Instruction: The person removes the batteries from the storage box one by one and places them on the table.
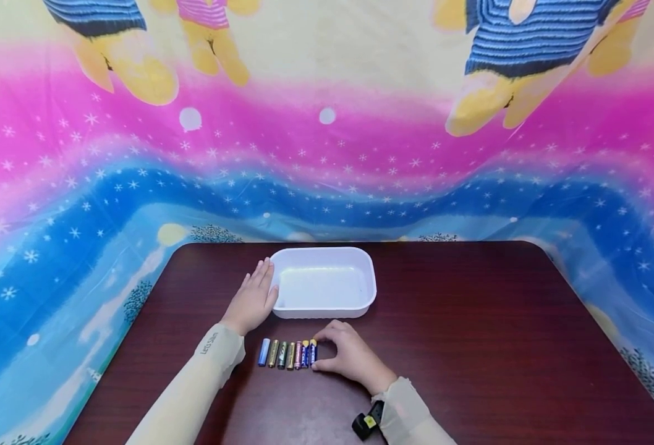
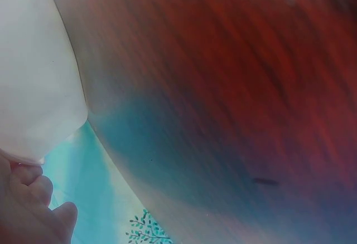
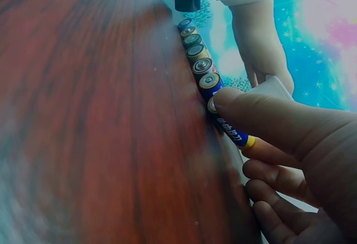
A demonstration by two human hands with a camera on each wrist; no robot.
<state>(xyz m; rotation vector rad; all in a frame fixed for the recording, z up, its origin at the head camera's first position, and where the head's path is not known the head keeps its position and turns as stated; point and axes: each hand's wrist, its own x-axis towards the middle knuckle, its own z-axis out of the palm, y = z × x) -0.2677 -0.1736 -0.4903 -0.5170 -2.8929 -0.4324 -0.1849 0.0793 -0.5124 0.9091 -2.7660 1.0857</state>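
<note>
Several AA-size batteries [image 1: 282, 355] lie side by side in a row on the dark red-brown table. My right hand [image 1: 355, 357] pinches the rightmost one, a blue battery with a yellow end [image 3: 230, 130], thumb on its near end and index finger at the far end. Behind the row stands a white plastic tub [image 1: 322, 313]. Along the tub's left wall lies my left hand [image 1: 251, 303], its fingers straight and touching the side. In the left wrist view, fingertips [image 2: 40, 189] show at the lower left, by the white tub [image 2: 39, 71].
The wooden table [image 1: 471, 321] has rounded far corners, and the tub stands near its far edge. A colourful printed cloth [image 1: 327, 148] hangs behind and around the table. A black wrist camera [image 1: 367, 421] is strapped below my right hand.
</note>
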